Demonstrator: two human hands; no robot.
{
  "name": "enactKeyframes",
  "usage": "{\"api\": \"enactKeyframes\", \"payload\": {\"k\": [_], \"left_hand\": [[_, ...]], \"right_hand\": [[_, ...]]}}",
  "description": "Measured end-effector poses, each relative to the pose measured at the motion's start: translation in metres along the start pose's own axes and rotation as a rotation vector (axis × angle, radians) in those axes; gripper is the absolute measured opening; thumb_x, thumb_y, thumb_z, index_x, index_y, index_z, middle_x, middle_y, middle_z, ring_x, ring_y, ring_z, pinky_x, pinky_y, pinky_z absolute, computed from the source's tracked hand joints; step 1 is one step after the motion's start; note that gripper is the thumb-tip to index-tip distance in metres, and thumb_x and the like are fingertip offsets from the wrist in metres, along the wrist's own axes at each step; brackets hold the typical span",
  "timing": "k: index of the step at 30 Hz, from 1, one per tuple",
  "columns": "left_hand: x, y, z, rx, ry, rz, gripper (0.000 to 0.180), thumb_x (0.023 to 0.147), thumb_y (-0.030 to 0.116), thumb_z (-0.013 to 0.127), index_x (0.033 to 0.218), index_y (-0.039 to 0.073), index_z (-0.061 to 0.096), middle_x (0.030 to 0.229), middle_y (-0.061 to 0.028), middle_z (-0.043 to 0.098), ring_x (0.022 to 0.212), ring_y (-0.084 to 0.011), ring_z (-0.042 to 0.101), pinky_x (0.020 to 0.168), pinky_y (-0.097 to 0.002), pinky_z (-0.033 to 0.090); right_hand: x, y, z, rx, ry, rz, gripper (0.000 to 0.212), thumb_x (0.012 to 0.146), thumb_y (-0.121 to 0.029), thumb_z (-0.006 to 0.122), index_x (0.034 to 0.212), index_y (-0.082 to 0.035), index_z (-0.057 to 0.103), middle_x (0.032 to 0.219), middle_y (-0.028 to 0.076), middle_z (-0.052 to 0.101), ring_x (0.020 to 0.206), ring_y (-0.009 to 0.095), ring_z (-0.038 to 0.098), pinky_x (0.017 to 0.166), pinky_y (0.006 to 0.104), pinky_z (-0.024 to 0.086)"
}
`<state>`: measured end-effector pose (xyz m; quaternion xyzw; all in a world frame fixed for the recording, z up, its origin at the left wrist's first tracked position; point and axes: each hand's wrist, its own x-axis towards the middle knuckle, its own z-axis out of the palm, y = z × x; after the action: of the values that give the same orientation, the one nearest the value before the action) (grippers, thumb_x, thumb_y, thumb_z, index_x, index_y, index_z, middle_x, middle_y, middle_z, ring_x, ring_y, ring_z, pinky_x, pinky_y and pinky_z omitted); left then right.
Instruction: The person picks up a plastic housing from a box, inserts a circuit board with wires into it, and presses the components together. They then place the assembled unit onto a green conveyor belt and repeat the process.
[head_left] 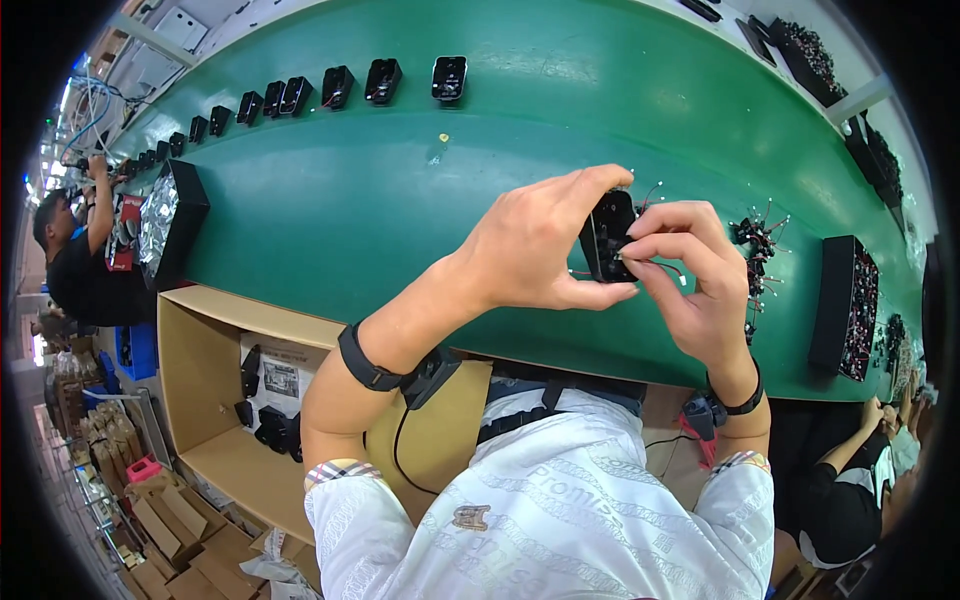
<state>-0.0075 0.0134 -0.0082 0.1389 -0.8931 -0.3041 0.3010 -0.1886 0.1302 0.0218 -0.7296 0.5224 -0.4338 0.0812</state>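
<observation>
Above the green work table, my left hand (530, 240) grips a black plastic housing (611, 215) with its open hollow side up, thumb on the near end and fingers on the far end. The fingers of my right hand (700, 270) are pinched together at the housing's inside, holding a small wired part (622, 256) that they mostly hide. Thin red and black wires (672, 267) trail out beside those fingers. Just beyond my right fingers lie more wires with pale tips (655, 190), partly covered by the hand.
Black housings stand in a row along the table's far left, one (449, 78) nearest me. Wired parts (758, 240) lie in a pile at right, beside a filled black tray (843, 310). An open cardboard box (215, 380) stands below the left edge. Other people work on both sides.
</observation>
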Motion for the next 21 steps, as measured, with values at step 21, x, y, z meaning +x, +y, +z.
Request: {"api": "enactKeyframes", "payload": {"k": [21], "left_hand": [[0.001,0.008,-0.008,0.217,0.07,0.285,0.079,0.067,0.036,0.089,0.13,0.004,0.053,0.102,-0.0102,0.066,0.08,-0.0291,0.064,0.071,-0.0375,0.054]], "right_hand": [[0.006,-0.01,-0.006,-0.103,-0.054,-0.154,0.029,0.063,0.008,0.077,0.088,-0.003,0.068,0.102,0.008,0.065,0.095,0.03,0.061,0.079,0.04,0.052]]}}
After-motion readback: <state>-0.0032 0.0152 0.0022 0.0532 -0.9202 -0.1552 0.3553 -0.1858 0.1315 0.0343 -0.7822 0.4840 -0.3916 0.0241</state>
